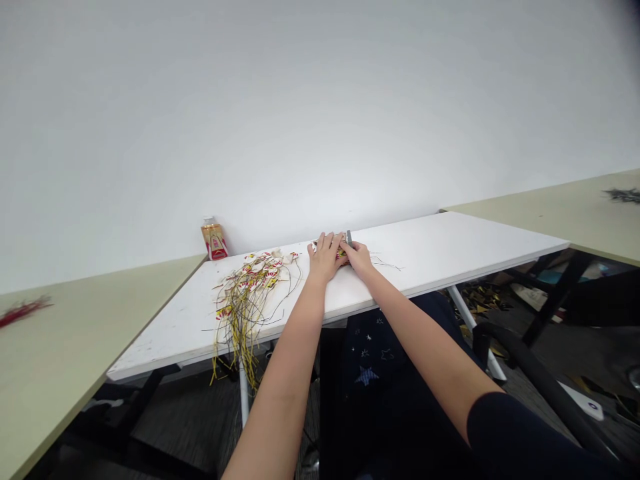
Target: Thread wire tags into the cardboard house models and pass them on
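Observation:
My left hand (pixel 324 259) lies palm down on the white table, its fingers stretched out over a small piece with red and yellow markings (pixel 341 254), mostly hidden under the hands. Right beside it, my right hand (pixel 358 258) is closed around a small grey, flat, upright object (pixel 349 237); its kind is too small to make out. Thin dark wires or threads stick out on the table to the right of the hands. To the left lies a heap of white pieces with red and yellow markings (pixel 260 270), trailing yellow and black strands (pixel 243 327) over the front edge.
A gold and red bottle (pixel 215 239) stands by the wall at the back left corner of the white table (pixel 425 250). Beige tables adjoin both sides, with a red bundle (pixel 25 310) on the left one and a dark bundle (pixel 623 195) on the right. A black chair armrest (pixel 535 373) is at lower right.

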The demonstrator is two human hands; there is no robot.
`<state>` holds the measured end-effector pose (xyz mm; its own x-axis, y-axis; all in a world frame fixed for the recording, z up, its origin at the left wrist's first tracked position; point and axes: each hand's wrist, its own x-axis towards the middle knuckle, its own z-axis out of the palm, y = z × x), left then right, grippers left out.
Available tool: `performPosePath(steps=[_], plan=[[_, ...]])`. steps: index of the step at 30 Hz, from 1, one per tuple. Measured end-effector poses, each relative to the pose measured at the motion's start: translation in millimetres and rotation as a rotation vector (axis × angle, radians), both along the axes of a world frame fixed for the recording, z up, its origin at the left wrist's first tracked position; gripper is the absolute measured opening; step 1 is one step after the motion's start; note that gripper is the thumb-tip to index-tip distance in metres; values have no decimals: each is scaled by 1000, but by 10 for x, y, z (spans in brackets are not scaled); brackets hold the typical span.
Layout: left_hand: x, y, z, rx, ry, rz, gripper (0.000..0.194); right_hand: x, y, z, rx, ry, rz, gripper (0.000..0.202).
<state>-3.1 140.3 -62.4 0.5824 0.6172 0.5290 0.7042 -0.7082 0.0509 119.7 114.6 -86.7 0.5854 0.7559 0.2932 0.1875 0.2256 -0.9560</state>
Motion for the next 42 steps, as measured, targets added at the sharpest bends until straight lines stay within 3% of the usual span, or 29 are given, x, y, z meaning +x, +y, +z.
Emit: performPosePath(steps=[5, 10, 26, 42], plan=[[-3, -10, 11, -13, 19, 1, 62, -1, -16, 11, -15, -100, -22, 54], [-2, 10, -4, -3, 25, 4, 65, 15, 8, 6, -16, -173, -42, 53], [18, -29, 16, 4, 76, 17, 66, 63, 79, -32, -38, -201, -91, 50], [40, -4, -20, 29, 56, 14, 66, 83, 121, -63, -1, -128, -49, 53]])
